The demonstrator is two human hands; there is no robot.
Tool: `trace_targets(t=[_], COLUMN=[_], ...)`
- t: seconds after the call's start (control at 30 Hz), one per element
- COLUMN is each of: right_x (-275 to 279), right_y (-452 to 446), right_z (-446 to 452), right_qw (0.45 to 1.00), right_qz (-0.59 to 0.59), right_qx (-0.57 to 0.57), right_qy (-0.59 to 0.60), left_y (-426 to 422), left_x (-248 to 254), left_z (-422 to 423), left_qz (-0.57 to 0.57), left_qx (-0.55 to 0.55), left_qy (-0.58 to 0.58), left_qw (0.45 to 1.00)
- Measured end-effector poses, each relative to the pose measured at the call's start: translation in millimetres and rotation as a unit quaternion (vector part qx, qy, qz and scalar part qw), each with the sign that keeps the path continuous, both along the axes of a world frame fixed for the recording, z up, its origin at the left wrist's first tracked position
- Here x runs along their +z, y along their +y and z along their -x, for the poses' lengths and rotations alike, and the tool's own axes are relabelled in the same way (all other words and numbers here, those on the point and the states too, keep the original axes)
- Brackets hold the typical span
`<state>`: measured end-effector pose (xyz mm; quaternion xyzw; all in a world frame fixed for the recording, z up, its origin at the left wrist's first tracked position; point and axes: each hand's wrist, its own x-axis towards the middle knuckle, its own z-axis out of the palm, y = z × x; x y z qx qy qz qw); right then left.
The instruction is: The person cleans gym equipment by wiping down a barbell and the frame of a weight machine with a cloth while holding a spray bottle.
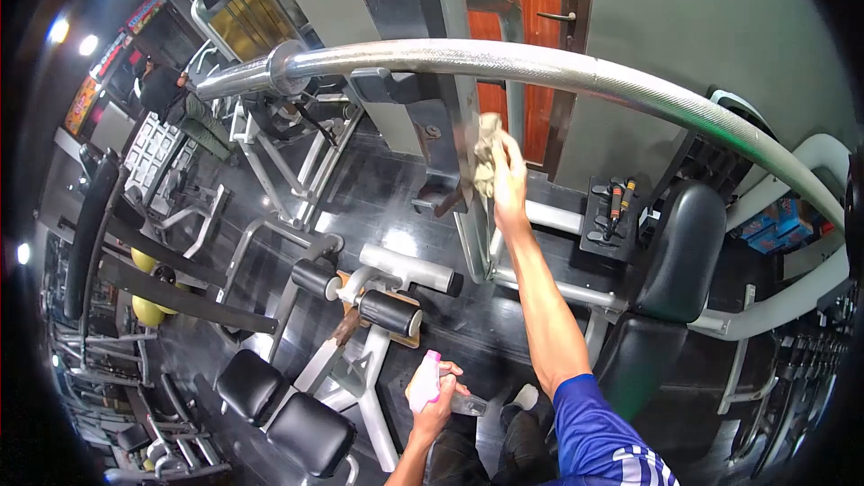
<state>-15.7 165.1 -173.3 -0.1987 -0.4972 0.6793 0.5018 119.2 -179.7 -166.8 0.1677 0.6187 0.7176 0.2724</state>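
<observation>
A beige cloth is pressed by my right hand against the side of the dark upright post of a rack, just below the long metal bar. The bar rests on the rack's hook and spans the view. Low in the view, my left hand is wrapped round a spray bottle with a pink and white head; its clear body points to the right.
A black padded bench stands to the right. Padded rollers and black seats lie at the lower left. Another person stands far back left. A small black stand holds handles near the door.
</observation>
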Motion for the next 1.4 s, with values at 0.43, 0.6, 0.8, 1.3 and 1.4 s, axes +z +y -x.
trace_targets(t=[0.43, 0.6, 0.8, 1.3, 1.4], right_x=[-242.7, -162.9, -50.0, -73.5, -71.9], right_y=[-104.1, -112.8, -110.0, -123.7, -127.8], right_z=[-40.2, -7.9, -14.7, -8.9, -7.5], right_qw=[0.923, 0.934, 0.949, 0.927, 0.923], right_qz=[0.187, 0.195, -0.041, -0.027, -0.086], right_qx=[-0.008, -0.196, -0.234, -0.278, -0.281], right_qy=[-0.337, -0.228, -0.21, -0.249, -0.25], left_y=[-5.2, -0.9, -11.3, -43.0, -46.5], left_x=[-6.6, -5.1, 0.6, -2.4, -3.1], left_z=[-5.4, -5.1, 0.6, 32.1, 44.0], left_qz=[0.044, 0.032, 0.031, 0.054, 0.035], left_qx=[0.001, -0.022, -0.035, -0.099, -0.113], left_qy=[0.002, 0.016, 0.009, 0.011, 0.01], left_qw=[0.999, 0.999, 0.999, 0.994, 0.993])
